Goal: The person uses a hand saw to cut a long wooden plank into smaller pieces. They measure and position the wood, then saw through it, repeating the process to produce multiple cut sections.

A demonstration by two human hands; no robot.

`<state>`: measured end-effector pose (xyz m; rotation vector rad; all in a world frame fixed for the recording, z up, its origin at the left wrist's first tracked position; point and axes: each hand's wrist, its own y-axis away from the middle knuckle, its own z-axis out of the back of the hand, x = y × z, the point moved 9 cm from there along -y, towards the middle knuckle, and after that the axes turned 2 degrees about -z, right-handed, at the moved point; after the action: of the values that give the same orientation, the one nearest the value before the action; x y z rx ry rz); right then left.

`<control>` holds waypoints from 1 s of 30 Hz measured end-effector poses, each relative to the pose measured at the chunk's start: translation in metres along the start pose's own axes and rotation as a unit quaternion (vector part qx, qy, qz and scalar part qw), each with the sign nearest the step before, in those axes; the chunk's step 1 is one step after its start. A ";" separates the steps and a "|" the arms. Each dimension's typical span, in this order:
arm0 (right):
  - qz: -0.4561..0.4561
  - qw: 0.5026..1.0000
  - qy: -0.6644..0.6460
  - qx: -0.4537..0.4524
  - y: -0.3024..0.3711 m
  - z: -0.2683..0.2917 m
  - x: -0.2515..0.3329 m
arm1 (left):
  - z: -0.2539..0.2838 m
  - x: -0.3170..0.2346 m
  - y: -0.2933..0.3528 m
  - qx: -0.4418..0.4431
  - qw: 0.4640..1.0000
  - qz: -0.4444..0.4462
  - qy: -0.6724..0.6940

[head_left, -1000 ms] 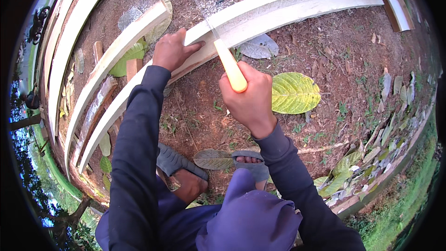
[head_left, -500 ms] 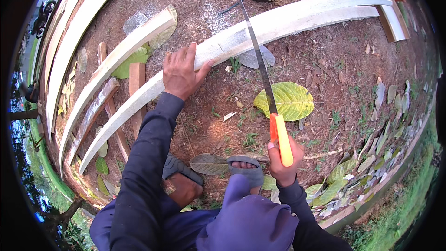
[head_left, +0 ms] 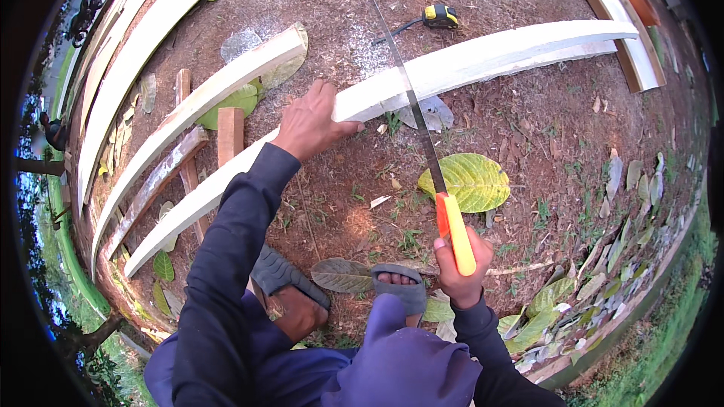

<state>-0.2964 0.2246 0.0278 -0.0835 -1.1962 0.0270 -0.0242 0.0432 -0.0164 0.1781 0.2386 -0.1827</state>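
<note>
Right hand [head_left: 460, 285]: fingers clenched round handsaw [head_left: 425, 132] | Left hand [head_left: 311, 124]: fingers and thumb gripped pale beam [head_left: 373, 96] | Beam: lay ahead, blade across it, contact unclear | Handling: firm left hold, clear of blade, seemed advisable

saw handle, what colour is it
The saw handle is yellow with an orange part, best seen in the head view.
</note>
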 end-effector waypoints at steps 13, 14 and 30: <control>-0.066 0.996 -0.009 0.055 0.016 0.001 -0.008 | -0.018 -0.006 -0.010 0.103 0.976 0.079 0.173; -0.061 0.997 -0.009 0.051 0.016 0.001 -0.006 | -0.024 -0.004 -0.012 0.104 0.980 0.071 0.154; -0.078 0.990 -0.009 0.121 0.005 0.010 0.008 | -0.030 -0.001 -0.007 0.049 0.987 0.099 0.118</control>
<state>-0.3028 0.2304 0.0384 0.2231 -1.2065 0.0352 -0.0330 0.0420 -0.0457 0.3199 0.4461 0.0257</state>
